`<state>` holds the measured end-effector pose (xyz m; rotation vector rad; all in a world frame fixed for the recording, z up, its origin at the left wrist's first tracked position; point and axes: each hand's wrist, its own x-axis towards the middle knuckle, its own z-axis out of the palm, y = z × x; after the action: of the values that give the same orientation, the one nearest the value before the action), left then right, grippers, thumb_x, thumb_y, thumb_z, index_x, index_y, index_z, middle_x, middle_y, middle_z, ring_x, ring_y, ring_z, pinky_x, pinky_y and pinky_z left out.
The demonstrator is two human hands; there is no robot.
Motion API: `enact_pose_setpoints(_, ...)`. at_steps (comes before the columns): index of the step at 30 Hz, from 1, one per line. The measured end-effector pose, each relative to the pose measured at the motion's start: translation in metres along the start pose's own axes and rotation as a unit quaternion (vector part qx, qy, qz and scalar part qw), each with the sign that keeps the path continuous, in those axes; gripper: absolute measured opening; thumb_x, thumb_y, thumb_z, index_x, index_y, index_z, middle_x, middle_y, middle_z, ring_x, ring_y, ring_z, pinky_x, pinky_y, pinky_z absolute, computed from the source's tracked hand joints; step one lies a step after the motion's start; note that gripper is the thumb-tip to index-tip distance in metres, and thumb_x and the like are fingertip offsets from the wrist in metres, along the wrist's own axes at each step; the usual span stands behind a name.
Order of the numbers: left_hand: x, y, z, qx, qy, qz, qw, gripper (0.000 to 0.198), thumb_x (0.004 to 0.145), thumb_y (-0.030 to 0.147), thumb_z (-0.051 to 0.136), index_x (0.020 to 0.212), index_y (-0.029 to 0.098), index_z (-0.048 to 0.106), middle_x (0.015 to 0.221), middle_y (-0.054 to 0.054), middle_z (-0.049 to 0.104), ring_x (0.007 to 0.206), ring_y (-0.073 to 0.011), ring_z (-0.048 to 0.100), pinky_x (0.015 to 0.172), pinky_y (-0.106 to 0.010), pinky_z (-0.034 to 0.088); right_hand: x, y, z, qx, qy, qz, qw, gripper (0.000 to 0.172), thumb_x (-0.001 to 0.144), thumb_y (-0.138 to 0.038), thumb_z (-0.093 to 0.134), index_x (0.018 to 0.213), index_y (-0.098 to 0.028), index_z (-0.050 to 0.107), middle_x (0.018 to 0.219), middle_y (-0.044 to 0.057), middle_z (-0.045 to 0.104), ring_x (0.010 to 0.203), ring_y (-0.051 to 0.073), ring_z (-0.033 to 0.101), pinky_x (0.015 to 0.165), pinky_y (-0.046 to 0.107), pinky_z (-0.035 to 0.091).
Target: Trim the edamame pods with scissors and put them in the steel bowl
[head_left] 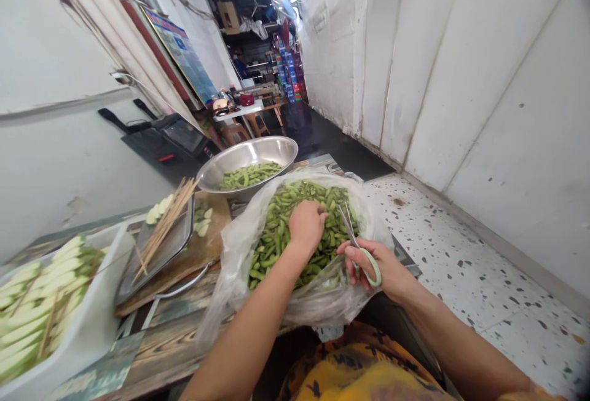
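Observation:
A clear plastic bag (239, 266) full of green edamame pods (276, 222) lies open in front of me. My left hand (306, 224) rests down among the pods, its fingers curled and closed. Whatever those fingertips pinch is hidden. At the bag's right edge, my right hand (385, 269) is closed around scissors (374, 267) with pale green handles. Their blades point up and away over the pods, slightly apart. Beyond the bag stands a steel bowl (239, 156) holding more pods.
On the left, a white tub (104, 293) holds sliced, skewered vegetable pieces. Wooden skewers (170, 219) lie across a metal tray (184, 232) on a wooden board (220, 219). A wall (461, 81) runs along the right, above a speckled floor (442, 241).

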<state>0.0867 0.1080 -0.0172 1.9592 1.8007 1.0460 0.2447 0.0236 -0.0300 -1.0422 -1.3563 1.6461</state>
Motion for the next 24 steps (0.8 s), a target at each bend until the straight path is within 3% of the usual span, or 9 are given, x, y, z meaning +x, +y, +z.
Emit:
enact_pose_setpoints(3,-0.002,-0.002,-0.008,-0.05,0.002,0.033,0.998,0.003,0.069,0.02,0.064,0.07,0.02,0.067,0.077,-0.006,0.065,0.078,-0.0201,0.056,0.079,-0.03,0.038,0.0,0.0,0.001,-0.006,-0.001,-0.001,1.0,0.042,0.079,-0.055,0.057,0.092,-0.015,0.056,0.056,-0.003,0.052,0.045,0.009,0.049,0.034,0.016,0.034)
enact_pose_setpoints(5,-0.008,-0.004,-0.016,-0.114,0.008,0.008,0.993,0.007,0.071,0.022,0.063,0.076,0.018,0.066,0.078,-0.005,0.066,0.074,-0.0176,0.056,0.075,-0.028,0.04,0.0,0.0,0.001,-0.016,-0.007,0.006,1.0,0.042,0.078,-0.055,0.058,0.093,-0.015,0.055,0.058,-0.003,0.053,0.048,0.01,0.05,0.033,0.016,0.035)
enact_pose_setpoints(8,-0.023,-0.004,-0.029,-0.229,-0.051,-0.069,0.97,0.015,0.071,0.027,0.062,0.08,0.016,0.066,0.07,-0.003,0.065,0.06,-0.0133,0.053,0.06,-0.024,0.039,0.001,-0.001,0.001,-0.044,-0.021,0.027,0.998,0.044,0.077,-0.056,0.059,0.095,-0.017,0.055,0.063,-0.002,0.053,0.055,0.013,0.054,0.034,0.017,0.038)
enact_pose_setpoints(11,-0.039,-0.002,-0.041,-0.295,-0.105,-0.098,0.945,0.022,0.069,0.031,0.066,0.084,0.016,0.069,0.065,-0.002,0.065,0.053,-0.0113,0.05,0.051,-0.021,0.036,0.002,-0.003,0.002,-0.096,-0.041,0.03,0.994,0.045,0.076,-0.057,0.06,0.097,-0.018,0.057,0.063,-0.001,0.052,0.057,0.015,0.055,0.034,0.018,0.039)
enact_pose_setpoints(15,-0.049,0.004,-0.052,-0.32,-0.117,-0.108,0.934,0.02,0.066,0.032,0.07,0.077,0.016,0.072,0.067,-0.003,0.066,0.058,-0.0139,0.053,0.052,-0.022,0.037,0.002,-0.01,0.005,-0.169,-0.052,0.009,0.984,0.045,0.077,-0.056,0.06,0.099,-0.016,0.06,0.061,0.0,0.054,0.053,0.014,0.053,0.038,0.019,0.038)
enact_pose_setpoints(18,-0.051,0.006,-0.057,-0.284,-0.132,-0.087,0.946,0.017,0.069,0.031,0.068,0.075,0.016,0.072,0.07,-0.004,0.067,0.064,-0.0145,0.055,0.057,-0.022,0.038,0.002,-0.014,0.007,-0.206,-0.044,-0.024,0.977,0.039,0.079,-0.052,0.059,0.088,-0.015,0.063,0.055,-0.001,0.054,0.049,0.012,0.051,0.042,0.019,0.037)
enact_pose_setpoints(21,-0.053,0.003,-0.058,-0.27,-0.151,-0.088,0.947,0.017,0.07,0.031,0.067,0.077,0.016,0.072,0.07,-0.003,0.066,0.061,-0.013,0.053,0.055,-0.021,0.037,0.003,-0.012,0.008,-0.189,-0.039,-0.016,0.981,0.037,0.079,-0.051,0.06,0.073,-0.015,0.06,0.047,-0.004,0.05,0.041,0.01,0.047,0.041,0.02,0.034)
enact_pose_setpoints(24,-0.054,-0.001,-0.056,-0.295,-0.189,-0.129,0.928,0.02,0.068,0.032,0.069,0.079,0.015,0.071,0.06,-0.001,0.062,0.05,-0.0095,0.046,0.047,-0.02,0.031,0.005,-0.007,0.007,-0.143,-0.032,-0.006,0.989,0.036,0.077,-0.05,0.062,0.071,-0.015,0.057,0.045,-0.005,0.049,0.037,0.008,0.045,0.039,0.019,0.033)
